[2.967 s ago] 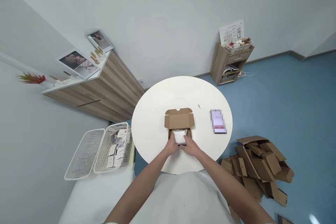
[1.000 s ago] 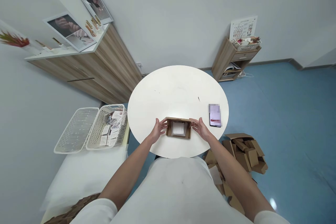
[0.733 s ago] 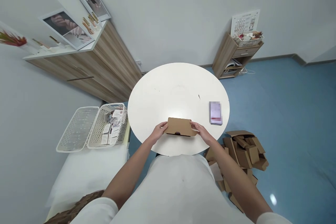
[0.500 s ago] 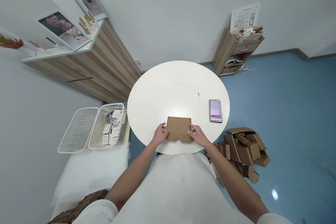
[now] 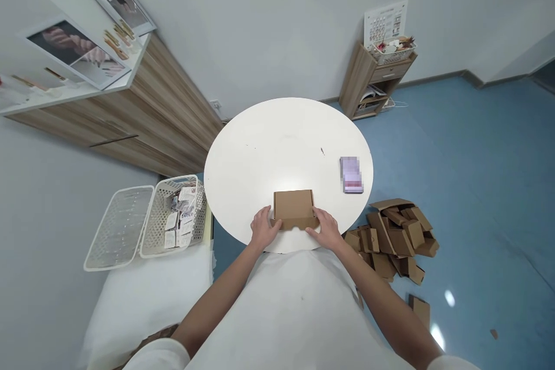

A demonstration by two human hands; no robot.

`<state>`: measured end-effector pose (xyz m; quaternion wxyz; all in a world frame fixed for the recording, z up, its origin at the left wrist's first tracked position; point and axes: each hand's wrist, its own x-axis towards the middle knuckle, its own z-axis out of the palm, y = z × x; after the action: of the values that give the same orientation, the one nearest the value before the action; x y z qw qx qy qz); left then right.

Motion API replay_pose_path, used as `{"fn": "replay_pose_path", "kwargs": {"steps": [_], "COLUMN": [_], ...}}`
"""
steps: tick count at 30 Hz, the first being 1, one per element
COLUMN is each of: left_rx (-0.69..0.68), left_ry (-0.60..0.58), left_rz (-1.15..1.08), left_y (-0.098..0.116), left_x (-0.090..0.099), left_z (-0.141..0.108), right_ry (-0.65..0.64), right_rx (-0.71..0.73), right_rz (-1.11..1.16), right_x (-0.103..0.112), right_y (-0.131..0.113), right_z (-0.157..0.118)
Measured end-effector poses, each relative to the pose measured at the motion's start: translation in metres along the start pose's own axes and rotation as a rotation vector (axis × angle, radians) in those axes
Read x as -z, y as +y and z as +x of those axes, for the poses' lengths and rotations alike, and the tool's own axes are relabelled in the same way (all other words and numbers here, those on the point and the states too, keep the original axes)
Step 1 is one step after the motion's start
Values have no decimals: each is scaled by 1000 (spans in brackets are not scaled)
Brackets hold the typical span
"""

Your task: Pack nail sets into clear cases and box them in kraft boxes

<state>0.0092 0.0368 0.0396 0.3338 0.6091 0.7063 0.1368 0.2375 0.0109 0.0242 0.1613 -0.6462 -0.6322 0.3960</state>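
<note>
A small brown cardboard box lies on the white oval table near its front edge, with its front flap toward me. My left hand is at the box's left front corner, its thumb on the flap and its fingers along the left side. At the right front corner, my right hand holds the box the same way, thumb on the flap. Both hands are wrapped round the corners. To the right on the table lies a purple, pixelated item.
White baskets, one holding packets, stand at the left on a white-covered surface. Brown cardboard boxes are heaped on the blue floor at the right. A wooden cabinet and a small shelf unit stand by the walls.
The view has turned slightly, so the surroundings sit differently. Both thumbs have moved onto the front flap, whose ends now stick out at the sides of the box.
</note>
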Motion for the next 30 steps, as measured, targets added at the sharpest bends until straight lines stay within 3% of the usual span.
{"fn": "replay_pose_path", "kwargs": {"steps": [5,12,16,22,30], "left_rx": [-121,-249,-220,-252,-302], "left_ry": [-159,-53,-71,-88,8], "left_rz": [-56,-220,-227,-129,-8], "left_y": [-6,-20,-23,-27,-19], "left_x": [0,19,34,42,46], "left_z": [-12,-11,-5,4,5], "right_ry": [-22,101,163,197,213], "right_rx": [-50,-24,-35,-61,-137], "right_rz": [-48,112,225,243,326], "right_x": [-17,-7,3,3,6], "right_y": [-15,-51,-64,-67,-68], "right_z": [-16,-31,-23,-8,3]}}
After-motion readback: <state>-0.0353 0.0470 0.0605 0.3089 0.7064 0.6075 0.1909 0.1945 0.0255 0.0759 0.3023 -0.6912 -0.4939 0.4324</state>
